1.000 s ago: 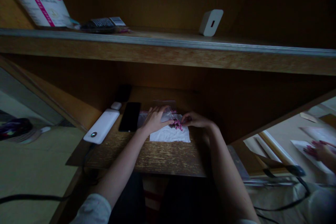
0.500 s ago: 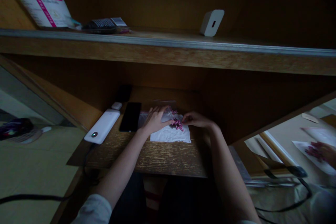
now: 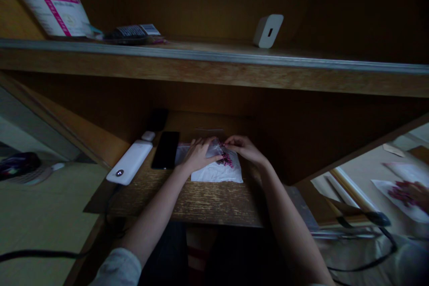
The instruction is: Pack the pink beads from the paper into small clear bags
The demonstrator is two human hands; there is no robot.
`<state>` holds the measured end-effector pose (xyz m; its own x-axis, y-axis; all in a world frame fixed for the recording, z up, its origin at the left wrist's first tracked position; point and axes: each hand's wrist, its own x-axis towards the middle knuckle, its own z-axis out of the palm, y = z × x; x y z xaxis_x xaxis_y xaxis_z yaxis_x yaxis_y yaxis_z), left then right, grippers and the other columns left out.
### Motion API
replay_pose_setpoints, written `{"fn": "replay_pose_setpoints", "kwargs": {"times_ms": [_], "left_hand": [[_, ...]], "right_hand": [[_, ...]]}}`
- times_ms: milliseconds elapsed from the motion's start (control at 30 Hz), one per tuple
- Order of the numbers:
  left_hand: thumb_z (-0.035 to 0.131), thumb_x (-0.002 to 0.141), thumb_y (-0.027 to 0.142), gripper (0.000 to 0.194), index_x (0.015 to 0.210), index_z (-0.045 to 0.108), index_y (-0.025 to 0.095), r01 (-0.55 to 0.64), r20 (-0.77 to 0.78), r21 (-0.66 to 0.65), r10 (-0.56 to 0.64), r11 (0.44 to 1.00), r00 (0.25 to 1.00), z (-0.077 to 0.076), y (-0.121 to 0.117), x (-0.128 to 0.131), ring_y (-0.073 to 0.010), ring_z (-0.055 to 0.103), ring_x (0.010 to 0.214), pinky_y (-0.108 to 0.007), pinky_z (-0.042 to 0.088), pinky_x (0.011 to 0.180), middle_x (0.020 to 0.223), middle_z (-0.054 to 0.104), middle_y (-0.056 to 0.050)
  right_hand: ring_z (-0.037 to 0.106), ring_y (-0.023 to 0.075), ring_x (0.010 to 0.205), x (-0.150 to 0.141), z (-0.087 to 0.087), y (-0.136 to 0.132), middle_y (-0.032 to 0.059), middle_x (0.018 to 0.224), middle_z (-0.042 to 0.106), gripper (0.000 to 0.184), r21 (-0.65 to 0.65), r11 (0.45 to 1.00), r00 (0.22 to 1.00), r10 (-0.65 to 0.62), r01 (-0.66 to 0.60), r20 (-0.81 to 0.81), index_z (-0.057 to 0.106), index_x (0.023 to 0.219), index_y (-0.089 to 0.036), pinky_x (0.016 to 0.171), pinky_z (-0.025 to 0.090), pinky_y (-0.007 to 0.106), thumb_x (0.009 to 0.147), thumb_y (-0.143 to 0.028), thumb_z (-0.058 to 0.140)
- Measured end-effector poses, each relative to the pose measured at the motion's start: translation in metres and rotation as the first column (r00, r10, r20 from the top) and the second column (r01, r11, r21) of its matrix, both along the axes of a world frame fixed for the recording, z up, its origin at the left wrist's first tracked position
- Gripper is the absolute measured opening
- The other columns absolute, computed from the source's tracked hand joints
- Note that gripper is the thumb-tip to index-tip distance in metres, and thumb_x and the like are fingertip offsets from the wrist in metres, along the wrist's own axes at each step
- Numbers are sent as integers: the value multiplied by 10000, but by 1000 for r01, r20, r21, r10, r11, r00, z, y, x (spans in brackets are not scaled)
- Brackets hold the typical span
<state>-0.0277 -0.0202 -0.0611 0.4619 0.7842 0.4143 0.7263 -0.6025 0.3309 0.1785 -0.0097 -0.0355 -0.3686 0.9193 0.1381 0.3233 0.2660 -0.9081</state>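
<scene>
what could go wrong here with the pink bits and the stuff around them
The pink bead-like pieces lie loose-looking on the white sheet; a nudge from the right hand might scatter them.

The left hand rests over the clear bag; if it shifts, the bag could drag the pieces.

A dark cable hangs past the edge near the white power bank; a snag might tug it, if connected.
</scene>
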Motion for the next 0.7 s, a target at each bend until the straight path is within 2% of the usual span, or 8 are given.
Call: {"fn": "replay_pose_setpoints", "kwargs": {"times_ms": [167, 333, 533, 700], "left_hand": [[539, 756, 587, 646, 1269, 406, 218, -11, -6, 16, 11, 1000, 1000, -2, 2, -1, -268, 493, 1115, -430, 368, 928, 1226, 552, -81], [531, 764, 583, 646, 1281, 399, 219, -36, -17, 23, 37, 999, 999, -3, 3, -1, -264, 502, 1109, -435, 354, 952, 1229, 550, -86], [519, 768, 588, 639, 1278, 409, 218, -53, -34, 30, 54, 998, 998, -1, 2, -2, -264, 515, 1086, -430, 356, 949, 1206, 562, -83], [521, 768, 586, 646, 1283, 408, 213, -55, -29, 35, 56, 998, 998, -2, 3, -2, -270, 518, 1079, -421, 365, 932, 1198, 564, -93]], "right_hand": [[559, 140, 693, -4, -4, 0, 39, 768, 625, 238, -11, 998, 998, 61, -61, 0, 633, 828, -161, 650, 441, 259, 737, -381, 617], [584, 153, 753, 6, -7, 5, 51, 826, 646, 222, 31, 999, 999, 35, -36, 23, 642, 844, -165, 714, 452, 280, 731, -355, 621], [580, 153, 725, 15, -19, 12, 54, 817, 654, 173, 38, 998, 982, 47, -55, 181, 642, 820, -161, 683, 452, 267, 730, -300, 589], [564, 140, 666, 14, -25, 13, 43, 767, 651, 146, 12, 992, 961, 119, -126, 251, 642, 777, -151, 636, 437, 244, 711, -258, 567]]}}
